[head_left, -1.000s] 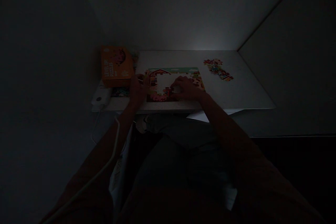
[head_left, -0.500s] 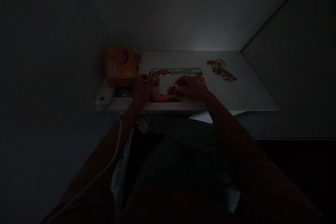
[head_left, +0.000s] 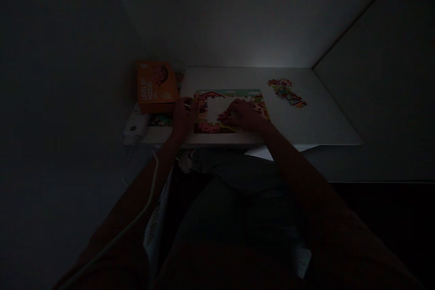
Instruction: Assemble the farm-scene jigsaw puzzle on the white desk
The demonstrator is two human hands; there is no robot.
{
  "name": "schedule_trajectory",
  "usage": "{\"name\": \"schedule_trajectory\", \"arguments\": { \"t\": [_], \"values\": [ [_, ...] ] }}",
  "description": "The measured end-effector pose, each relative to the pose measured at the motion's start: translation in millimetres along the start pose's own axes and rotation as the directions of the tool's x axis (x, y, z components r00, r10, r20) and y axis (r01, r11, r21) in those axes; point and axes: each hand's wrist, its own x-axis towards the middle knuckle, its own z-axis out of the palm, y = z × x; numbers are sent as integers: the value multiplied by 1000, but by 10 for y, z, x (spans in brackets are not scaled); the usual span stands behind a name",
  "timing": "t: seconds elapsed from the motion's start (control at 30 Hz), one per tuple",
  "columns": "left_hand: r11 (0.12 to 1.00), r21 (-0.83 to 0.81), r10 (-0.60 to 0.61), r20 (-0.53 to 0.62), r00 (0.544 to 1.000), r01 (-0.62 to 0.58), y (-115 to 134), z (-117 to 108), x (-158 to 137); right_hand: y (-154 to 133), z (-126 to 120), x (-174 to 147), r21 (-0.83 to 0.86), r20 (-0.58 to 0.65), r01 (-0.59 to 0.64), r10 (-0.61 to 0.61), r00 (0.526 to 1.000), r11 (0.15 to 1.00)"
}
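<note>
A partly assembled jigsaw puzzle [head_left: 214, 130] with a farm picture lies on the white table; its border is joined around a bare white middle. My right hand [head_left: 246, 115] is over the right part of that middle, fingers bent down and pinched at a reddish puzzle piece [head_left: 223, 116] in the lower part of the gap. At the puzzle's left edge rests my left hand [head_left: 183, 118], its thumb and fingers curved apart with a dark gap between them. The picture is very dim, so fine contact at the fingertips is hard to make out.
An orange puzzle box [head_left: 157, 86] stands at the left, with a dark picture sheet or puzzle [head_left: 161, 120] partly under it. Loose puzzle pieces [head_left: 288, 93] lie at the right. A white power strip [head_left: 136, 124] with a cable sits at the left corner. Walls enclose the table.
My right hand has lowered and shifted slightly left, with its fingers closer to the reddish piece. My left hand stays almost where it was. The view has shifted very slightly.
</note>
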Motion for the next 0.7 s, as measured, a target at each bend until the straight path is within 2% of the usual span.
{"name": "schedule_trajectory", "arguments": {
  "t": [0.17,0.33,0.4,0.57,0.7],
  "values": [
    [1000,22,-9,0,1000,9,-3,4,9,-105,61,40,-23,-78,-54,52,996,998],
    [1000,15,2,8,1000,-2,-17,1,12,-112,105,145,-23,-87,-65,63,994,998],
    [1000,17,11,3,1000,-11,-26,-2,12,-46,75,167,-29,-68,-56,54,996,998],
    [999,39,10,10,1000,-10,-40,-2,9,141,-82,125,53,63,35,-38,997,998],
    [999,40,7,13,1000,-7,-28,3,6,155,-119,105,49,67,38,-42,997,998]
  ]
}}
